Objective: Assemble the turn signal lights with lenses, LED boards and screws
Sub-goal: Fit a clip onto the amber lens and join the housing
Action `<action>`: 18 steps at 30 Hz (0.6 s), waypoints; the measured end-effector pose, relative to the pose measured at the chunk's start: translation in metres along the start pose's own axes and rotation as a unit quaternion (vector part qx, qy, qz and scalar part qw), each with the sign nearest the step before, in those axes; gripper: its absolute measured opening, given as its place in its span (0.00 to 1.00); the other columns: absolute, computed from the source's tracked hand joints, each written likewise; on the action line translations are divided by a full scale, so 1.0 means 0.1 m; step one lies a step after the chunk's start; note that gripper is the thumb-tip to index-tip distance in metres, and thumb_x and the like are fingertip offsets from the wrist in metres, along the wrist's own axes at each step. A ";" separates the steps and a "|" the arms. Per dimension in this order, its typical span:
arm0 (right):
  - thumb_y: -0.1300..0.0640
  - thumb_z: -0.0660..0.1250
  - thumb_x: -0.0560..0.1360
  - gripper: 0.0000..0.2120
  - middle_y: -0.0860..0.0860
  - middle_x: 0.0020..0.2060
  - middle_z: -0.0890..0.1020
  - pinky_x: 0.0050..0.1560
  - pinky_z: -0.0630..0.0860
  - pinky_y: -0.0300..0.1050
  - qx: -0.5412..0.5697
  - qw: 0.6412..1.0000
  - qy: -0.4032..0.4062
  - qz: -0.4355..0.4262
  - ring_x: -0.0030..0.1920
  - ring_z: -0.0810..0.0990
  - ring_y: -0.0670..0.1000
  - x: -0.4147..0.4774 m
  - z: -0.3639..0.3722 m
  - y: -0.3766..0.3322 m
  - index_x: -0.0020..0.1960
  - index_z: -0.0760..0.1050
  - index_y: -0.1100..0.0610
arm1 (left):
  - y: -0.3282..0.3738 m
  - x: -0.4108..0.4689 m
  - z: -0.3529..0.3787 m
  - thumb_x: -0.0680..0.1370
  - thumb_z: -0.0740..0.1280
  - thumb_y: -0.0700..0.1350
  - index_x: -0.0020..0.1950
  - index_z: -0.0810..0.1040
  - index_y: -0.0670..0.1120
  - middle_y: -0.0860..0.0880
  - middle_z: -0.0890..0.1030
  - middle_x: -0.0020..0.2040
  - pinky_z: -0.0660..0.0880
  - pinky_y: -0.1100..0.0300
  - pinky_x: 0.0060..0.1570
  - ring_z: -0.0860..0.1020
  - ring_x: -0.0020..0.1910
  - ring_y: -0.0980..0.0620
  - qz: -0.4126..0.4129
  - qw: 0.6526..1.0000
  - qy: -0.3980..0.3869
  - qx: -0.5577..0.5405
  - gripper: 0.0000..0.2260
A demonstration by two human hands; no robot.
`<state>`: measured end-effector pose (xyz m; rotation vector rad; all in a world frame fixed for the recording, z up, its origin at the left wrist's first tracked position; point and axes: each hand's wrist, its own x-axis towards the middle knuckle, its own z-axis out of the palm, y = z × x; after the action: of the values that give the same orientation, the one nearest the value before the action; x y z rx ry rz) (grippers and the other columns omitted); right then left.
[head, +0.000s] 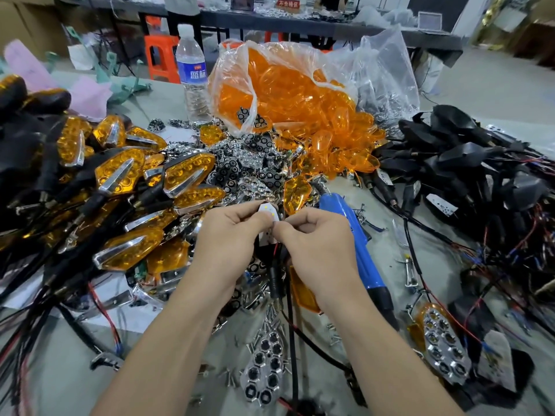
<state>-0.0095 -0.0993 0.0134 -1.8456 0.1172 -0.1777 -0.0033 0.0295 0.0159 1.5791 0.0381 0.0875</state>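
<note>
Left hand and right hand, fingers curled, pinching white LED board clear of cluttered surface, likely for orienting; blue electric screwdriver just beside, within reach.

Bare surface shows in a strip right of the blue screwdriver, dotted with loose brackets and screws, and in a wider patch at the near left corner. A heap of finished amber lights walls the left side. The lens bag blocks the far middle, with an upright water bottle just beside it. Black housings with tangled wires fill the right. Between the forearms lie a reflector plate, a black cable and scattered screws. The left hand and right hand, pinching an LED board, sit hemmed in by these piles.
</note>
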 end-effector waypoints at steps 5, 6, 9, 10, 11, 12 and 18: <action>0.50 0.72 0.66 0.05 0.50 0.26 0.82 0.28 0.74 0.44 -0.022 1.000 -0.006 -0.010 0.26 0.75 0.46 0.06 0.05 -0.05 0.36 0.82 0.51 | -0.05 0.03 -0.05 0.77 0.68 0.49 0.45 0.87 0.50 0.39 0.84 0.44 0.79 0.45 0.44 0.77 0.40 0.51 0.044 0.999 0.008 0.019 0.08; 0.51 0.72 0.67 0.04 0.49 0.25 0.82 0.27 0.70 0.40 -0.027 1.000 0.003 -0.013 0.25 0.74 0.45 0.07 0.05 -0.06 0.35 0.82 0.51 | -0.06 0.04 -0.06 0.78 0.68 0.49 0.46 0.87 0.50 0.38 0.83 0.44 0.77 0.48 0.43 0.78 0.40 0.51 0.037 0.999 -0.002 0.010 0.09; 0.53 0.72 0.69 0.03 0.48 0.25 0.82 0.27 0.69 0.37 -0.027 1.000 0.010 -0.007 0.25 0.74 0.44 0.08 0.09 -0.07 0.36 0.82 0.50 | -0.07 0.09 -0.10 0.79 0.69 0.44 0.49 0.89 0.53 0.49 0.86 0.42 0.79 0.57 0.41 0.81 0.40 0.55 0.008 0.999 -0.031 -0.014 0.09; 0.53 0.72 0.69 0.02 0.49 0.26 0.82 0.29 0.70 0.40 -0.025 1.000 -0.001 -0.003 0.25 0.74 0.45 0.08 0.11 -0.08 0.37 0.82 0.49 | -0.07 0.10 -0.12 0.78 0.70 0.42 0.49 0.89 0.54 0.51 0.87 0.43 0.80 0.56 0.42 0.81 0.41 0.55 0.005 1.000 -0.022 -0.013 0.09; 0.51 0.73 0.69 0.03 0.49 0.27 0.82 0.30 0.72 0.44 -0.027 0.999 -0.017 -0.001 0.26 0.75 0.47 0.08 0.11 -0.09 0.38 0.83 0.49 | -0.08 0.12 -0.13 0.78 0.71 0.42 0.49 0.89 0.55 0.52 0.88 0.44 0.81 0.53 0.44 0.82 0.42 0.54 0.004 1.000 0.001 -0.009 0.10; 0.49 0.73 0.70 0.05 0.50 0.28 0.83 0.32 0.75 0.46 -0.035 0.999 -0.028 -0.002 0.28 0.78 0.49 0.10 0.10 -0.11 0.38 0.83 0.49 | -0.09 0.14 -0.15 0.77 0.71 0.41 0.49 0.89 0.56 0.52 0.88 0.45 0.81 0.52 0.44 0.83 0.43 0.52 0.001 1.000 0.029 -0.010 0.11; 0.57 0.68 0.77 0.07 0.46 0.38 0.86 0.36 0.81 0.43 -0.286 0.955 -0.042 -0.061 0.35 0.82 0.44 0.53 -0.07 -0.19 0.45 0.85 0.48 | -0.14 0.22 -0.26 0.78 0.72 0.39 0.52 0.89 0.52 0.45 0.88 0.45 0.74 0.57 0.33 0.85 0.44 0.38 -0.088 0.984 0.141 -0.060 0.09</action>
<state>0.0415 -0.1096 0.0366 -2.4384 -0.0096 -0.1596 0.0171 0.0573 0.0027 1.4260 0.3865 0.1707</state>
